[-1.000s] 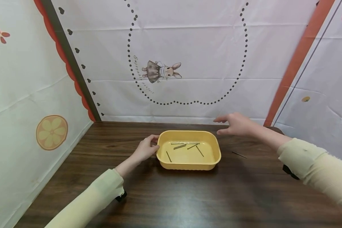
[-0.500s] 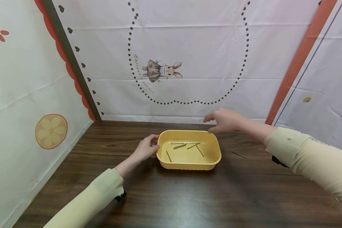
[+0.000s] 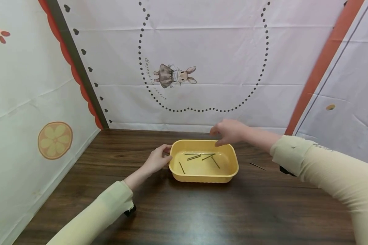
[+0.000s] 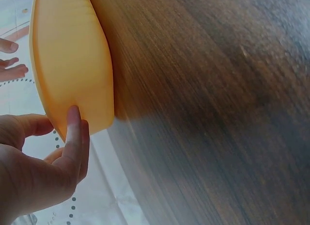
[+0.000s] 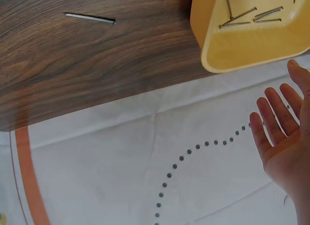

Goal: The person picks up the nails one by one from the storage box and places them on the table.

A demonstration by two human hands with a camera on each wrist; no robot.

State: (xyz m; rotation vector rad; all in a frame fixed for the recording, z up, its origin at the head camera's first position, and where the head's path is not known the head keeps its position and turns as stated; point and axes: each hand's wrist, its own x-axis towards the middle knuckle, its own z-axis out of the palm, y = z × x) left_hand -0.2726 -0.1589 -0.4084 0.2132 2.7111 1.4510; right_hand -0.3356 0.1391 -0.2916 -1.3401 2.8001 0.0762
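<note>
A shallow yellow plastic tub (image 3: 204,178) rests on the dark wooden table, several thin metal nails (image 3: 215,162) scattered on its floor. My left hand (image 3: 155,160) holds the tub's left end. In the left wrist view, its fingers (image 4: 73,130) bear against the outer wall and rim. My right hand (image 3: 231,131) hovers over the back right rim. The right wrist view shows that hand's palm with nothing in it and the fingers spread loosely. One more nail (image 5: 90,17) lies on the table to the right of the tub.
A brown wood-grain table (image 3: 184,211) surrounds the tub on all sides. White printed cloth (image 3: 220,58) with a rabbit and dotted lines hangs just behind the table's back edge, and more cloth stands at left and right.
My right hand has moved left, from beside the tub's right end to above its back right rim. My left hand and the tub stay in place, as do the nails.
</note>
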